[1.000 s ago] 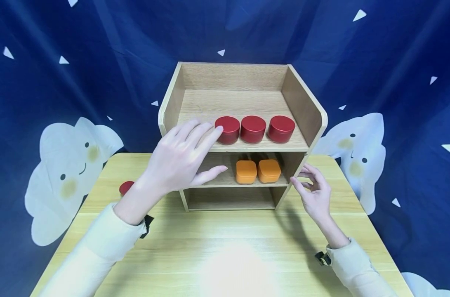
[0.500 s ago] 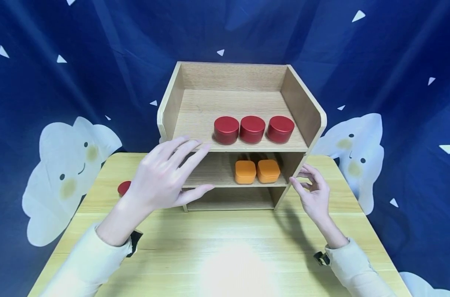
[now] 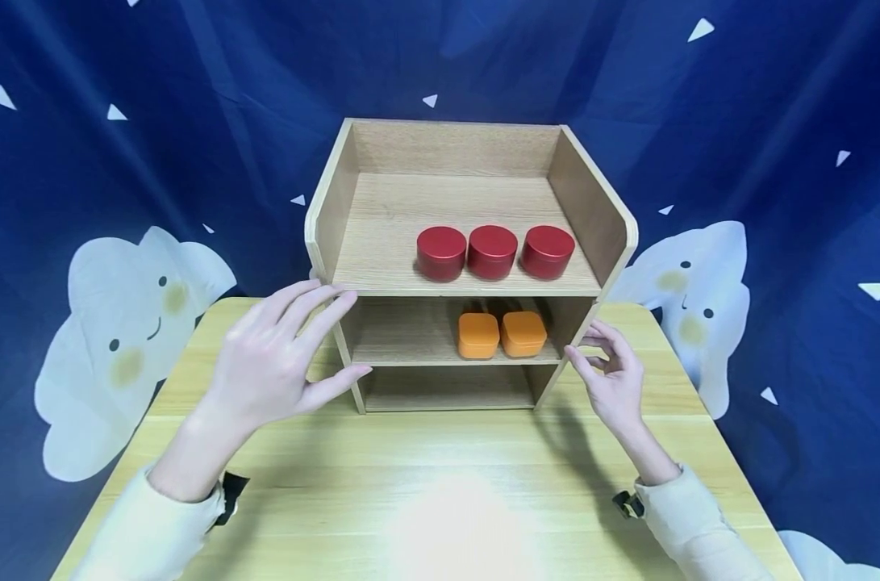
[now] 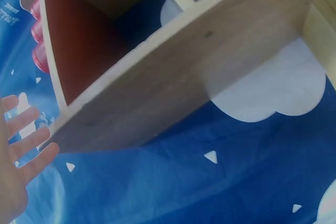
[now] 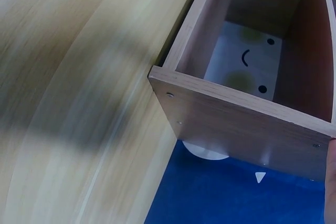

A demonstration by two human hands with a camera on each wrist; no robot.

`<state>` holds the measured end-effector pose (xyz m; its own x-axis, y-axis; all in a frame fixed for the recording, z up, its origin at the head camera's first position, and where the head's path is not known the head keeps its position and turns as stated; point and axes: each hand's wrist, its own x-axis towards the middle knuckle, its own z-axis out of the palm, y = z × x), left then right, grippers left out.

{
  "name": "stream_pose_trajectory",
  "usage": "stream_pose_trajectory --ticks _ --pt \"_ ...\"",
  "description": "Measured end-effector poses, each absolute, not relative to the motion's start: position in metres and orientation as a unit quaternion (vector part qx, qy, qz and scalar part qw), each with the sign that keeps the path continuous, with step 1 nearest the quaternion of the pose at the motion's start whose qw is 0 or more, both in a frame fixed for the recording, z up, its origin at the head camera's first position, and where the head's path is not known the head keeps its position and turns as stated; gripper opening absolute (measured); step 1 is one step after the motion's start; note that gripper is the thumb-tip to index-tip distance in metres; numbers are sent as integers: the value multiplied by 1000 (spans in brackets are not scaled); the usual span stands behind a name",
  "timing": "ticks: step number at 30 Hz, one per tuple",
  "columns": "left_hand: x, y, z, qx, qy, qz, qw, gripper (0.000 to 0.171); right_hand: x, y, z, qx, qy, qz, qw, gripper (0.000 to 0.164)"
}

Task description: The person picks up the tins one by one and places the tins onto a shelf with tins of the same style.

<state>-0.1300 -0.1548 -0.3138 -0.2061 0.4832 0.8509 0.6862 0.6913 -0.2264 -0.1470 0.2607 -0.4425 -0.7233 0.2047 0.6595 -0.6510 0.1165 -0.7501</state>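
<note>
A wooden desktop shelf (image 3: 454, 198) stands on the table with red round tins (image 3: 491, 252) in a row on its top board. Two orange square tins (image 3: 478, 336) sit side by side on the middle board. My left hand (image 3: 269, 355) hovers in front of the shelf's left side, fingers spread, holding nothing; the left wrist view shows the same hand (image 4: 21, 150) beside the side panel. At the right side panel, my right hand (image 3: 614, 375) holds the shelf, thumb at the front edge and curled fingers along the outside. The fingers' contact is partly hidden.
The light wooden table (image 3: 440, 460) extends in front of the shelf, with a bright glare on it. Behind hangs a dark blue curtain (image 3: 265, 97) with cloud figures and white triangles. The shelf's bottom compartment (image 3: 447, 387) is bare.
My left hand has drawn away from the leftmost red tin, moving left and down. A red lid-like top seen left of the shelf earlier is now hidden. The right hand stays put.
</note>
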Motion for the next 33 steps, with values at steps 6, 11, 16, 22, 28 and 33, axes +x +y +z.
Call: stream_pose_trajectory --ticks 6,11,16,22,28,33 --pt "-130 -171 -322 -349 -780 -111 508 70 -148 260 -443 172 -664 650 328 55" --pt "-132 -187 -331 -319 -792 -110 509 72 -148 261 -443 171 -666 648 328 55" --pt "-138 -206 -343 -292 -810 -110 497 75 -149 261 -443 171 -668 645 329 55" --pt "-147 -229 -359 -249 -842 -114 465 76 -149 262 -444 170 -672 640 330 54" --pt "-152 -242 -373 -216 -861 -127 442 80 -148 262 -444 171 -668 644 330 54" --pt "-157 -252 -387 -193 -882 -129 410 84 -148 262 -445 173 -666 646 331 54"
